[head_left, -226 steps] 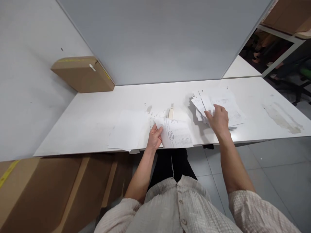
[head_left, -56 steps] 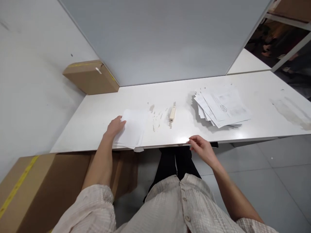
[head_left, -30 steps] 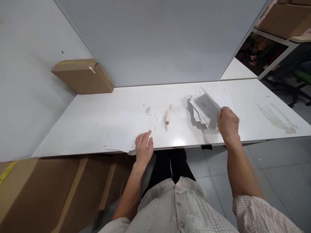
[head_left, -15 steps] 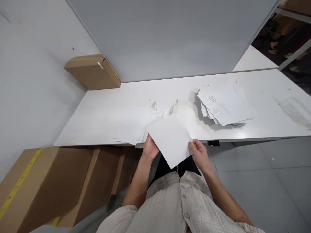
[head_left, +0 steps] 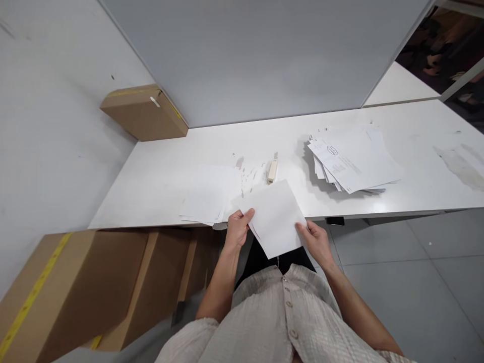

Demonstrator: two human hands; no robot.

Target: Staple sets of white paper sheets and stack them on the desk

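Between my two hands is white paper, held at the table's front edge with its blank face up. My left hand pinches its left side, thumb on top. On the right side, my right hand grips the edge with the thumb above. Whether it is one sheet or more I cannot tell. A small cream stapler-like tool lies just beyond the paper. To the left rests a low pile of blank white sheets. A thicker, uneven stack of printed papers sits to the right.
The white table meets a grey panel at the back. A cardboard box stands in the back left corner. Larger cardboard boxes are below the table at left. Small dark marks or scraps are scattered near the cream tool.
My left thumb has come onto the top of the paper. The paper has shifted slightly right and towards me, uncovering more of the cream tool.
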